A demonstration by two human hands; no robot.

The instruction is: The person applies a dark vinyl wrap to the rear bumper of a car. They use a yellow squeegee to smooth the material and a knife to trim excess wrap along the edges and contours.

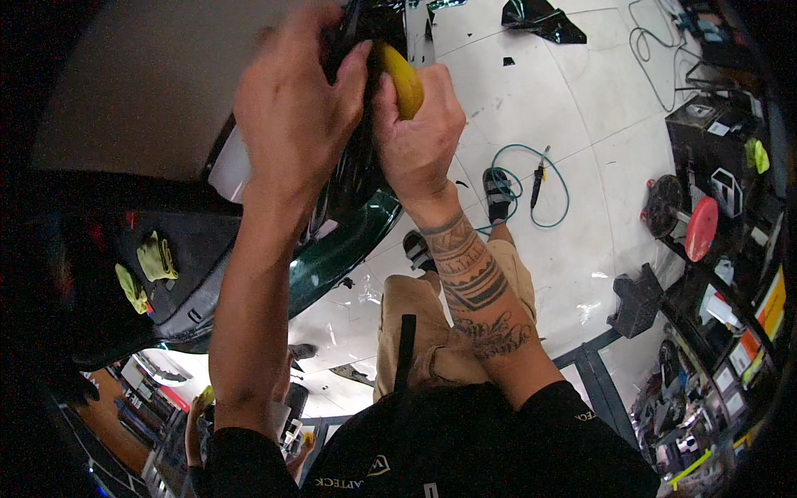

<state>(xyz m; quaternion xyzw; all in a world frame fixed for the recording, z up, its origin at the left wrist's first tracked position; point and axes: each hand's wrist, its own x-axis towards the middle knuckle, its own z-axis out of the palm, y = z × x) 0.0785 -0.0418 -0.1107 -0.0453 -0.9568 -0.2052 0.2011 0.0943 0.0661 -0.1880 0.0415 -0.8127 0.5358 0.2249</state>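
Note:
My right hand (423, 133) is closed round a curved yellow squeegee (400, 81), the thumb along its near side. To its left is my left hand (290, 116), its fingers bent and its thumb stretched toward the squeegee's upper end. Dark glossy material lies between and behind the left fingers; what they grip is hidden. Both hands are up against the edge of a car's dark green glossy body panel (353, 236), with shiny black sheeting beside it. Left of my left wrist, a pale strip (230, 170) shows by the window.
Yellow-green cloths (158, 256) lie on dark trim at left. A green hose (567, 195) coils by my foot. Black film scraps (544, 21) lie on the white tiled floor. Cluttered shelves (730, 299) line the right. Another person's arm (194, 432) shows at lower left.

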